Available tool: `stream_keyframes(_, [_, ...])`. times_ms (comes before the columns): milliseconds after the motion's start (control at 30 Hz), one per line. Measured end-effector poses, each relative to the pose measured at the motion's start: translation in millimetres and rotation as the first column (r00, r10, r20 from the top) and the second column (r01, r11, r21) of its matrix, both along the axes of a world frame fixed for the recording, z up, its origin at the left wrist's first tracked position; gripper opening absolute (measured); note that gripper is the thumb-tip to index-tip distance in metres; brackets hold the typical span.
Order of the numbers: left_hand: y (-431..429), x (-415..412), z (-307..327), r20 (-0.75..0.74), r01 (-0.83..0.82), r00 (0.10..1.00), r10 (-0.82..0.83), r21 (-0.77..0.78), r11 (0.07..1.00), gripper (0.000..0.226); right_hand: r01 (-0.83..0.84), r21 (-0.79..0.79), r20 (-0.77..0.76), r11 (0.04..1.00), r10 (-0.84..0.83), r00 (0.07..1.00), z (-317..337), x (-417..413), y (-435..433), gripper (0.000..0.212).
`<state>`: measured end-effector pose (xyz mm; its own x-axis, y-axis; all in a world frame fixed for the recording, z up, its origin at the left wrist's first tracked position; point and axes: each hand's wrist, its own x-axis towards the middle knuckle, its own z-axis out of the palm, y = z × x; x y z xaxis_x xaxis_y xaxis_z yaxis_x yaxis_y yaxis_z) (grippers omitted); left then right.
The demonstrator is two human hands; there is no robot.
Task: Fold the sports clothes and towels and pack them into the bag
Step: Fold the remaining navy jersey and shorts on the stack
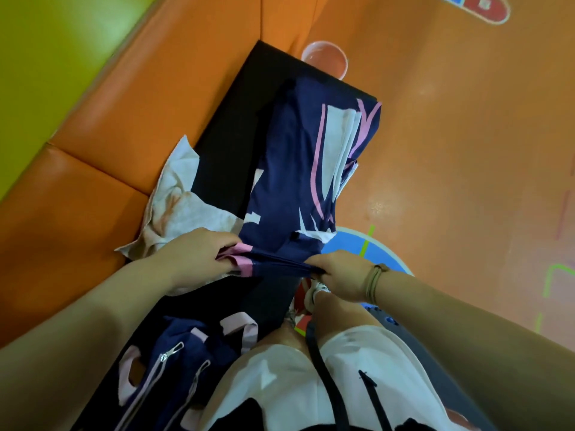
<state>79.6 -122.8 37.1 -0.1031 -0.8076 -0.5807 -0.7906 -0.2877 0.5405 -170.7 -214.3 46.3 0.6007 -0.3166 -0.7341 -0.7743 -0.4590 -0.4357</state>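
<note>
On the black bench (230, 144), a navy sports garment (289, 169) with pink and white stripes lies lengthwise, reaching toward the far end. Its near edge is bunched and lifted. The left hand (193, 259) pinches the pink-banded corner, and the right hand (339, 275) grips the navy fold near it. Left of the garment, a crumpled white towel (177, 197) overlaps the bench and the orange padding (124, 119). Nearest, a navy bag (174, 368) with pink trim and zips rests on the bench. A pink bowl (325, 57) stands beyond the far end.
</note>
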Motion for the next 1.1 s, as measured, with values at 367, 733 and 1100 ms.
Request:
stream_keyframes(367, [-100,4,-8,0.085,-0.029,0.996,0.036,-0.078,0.997,0.020,0.116,-0.074,0.084,0.991,-0.109,0.990,-25,10,-92,0.024])
stream_keyframes(733, [-281,21,-61,0.080,-0.129,0.988,0.133,-0.056,0.990,0.028,0.186,-0.152,0.079,0.971,-0.176,0.981,-86,39,-265,0.021])
stream_keyframes(1100, [-371,14,-138,0.139,-0.216,0.960,0.244,-0.190,0.958,0.009,0.300,-0.325,0.036,0.897,-0.306,0.951,-164,41,-336,0.021])
